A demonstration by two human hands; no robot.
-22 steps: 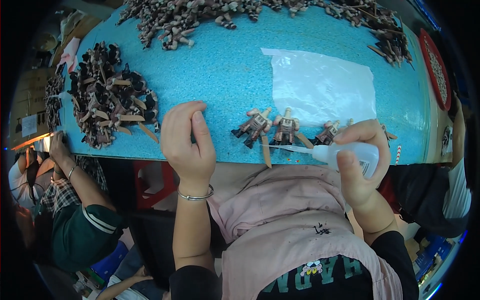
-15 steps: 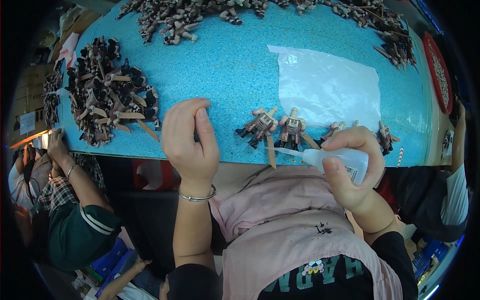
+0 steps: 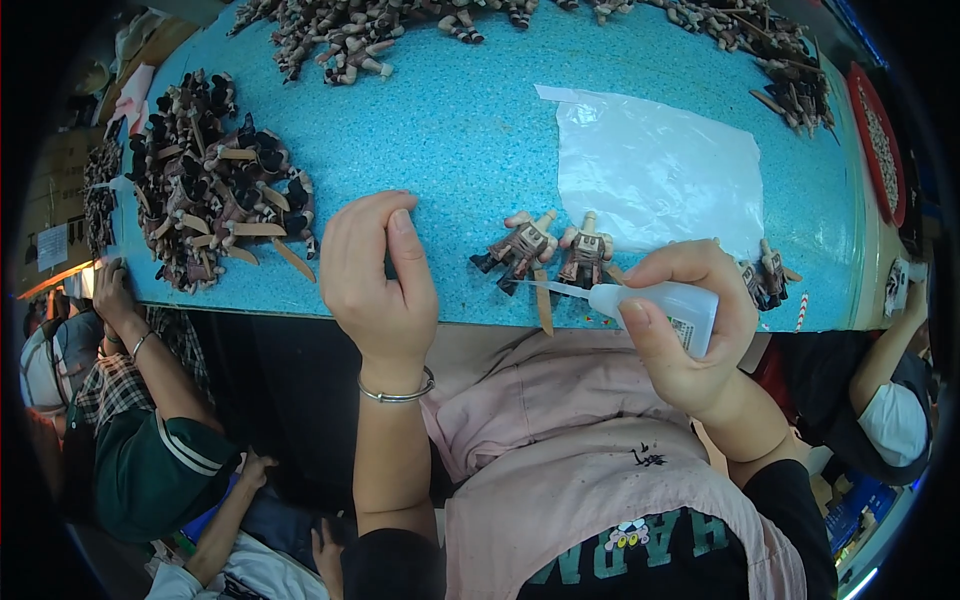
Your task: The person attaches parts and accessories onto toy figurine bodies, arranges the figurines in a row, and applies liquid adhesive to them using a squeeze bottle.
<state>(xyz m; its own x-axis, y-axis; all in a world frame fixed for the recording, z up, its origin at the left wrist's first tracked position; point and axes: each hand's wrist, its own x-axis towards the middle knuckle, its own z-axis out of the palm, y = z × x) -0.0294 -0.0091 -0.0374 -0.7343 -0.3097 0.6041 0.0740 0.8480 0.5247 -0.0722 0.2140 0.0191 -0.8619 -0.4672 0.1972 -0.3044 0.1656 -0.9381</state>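
In my right hand [image 3: 700,345] is a translucent squeeze bottle [image 3: 675,308], likely glue, with a long thin nozzle pointing left. The nozzle's tip is over the lower part of a small headless figurine [image 3: 522,248] with dark boots and a tan blade-like piece; touching or apart, I cannot tell. Beside it lies a second headless figurine [image 3: 585,250], and my right hand partly covers others farther right, where one figurine [image 3: 772,275] shows. My left hand [image 3: 380,280], with a metal bangle on its wrist, is closed, fingers curled inward. Whatever it may hold is hidden.
A clear plastic sheet [image 3: 660,170] lies on the blue table [image 3: 430,130]. Piles of figurines stand at the left [image 3: 205,190], along the far edge [image 3: 340,35] and far right [image 3: 795,95]. A red tray [image 3: 875,150] holds small pale pieces. Co-workers sit at both sides.
My right hand has moved slightly left with the bottle, bringing the nozzle tip to the leftmost figurine. My left hand has barely moved. A co-worker's arm at the right has shifted.
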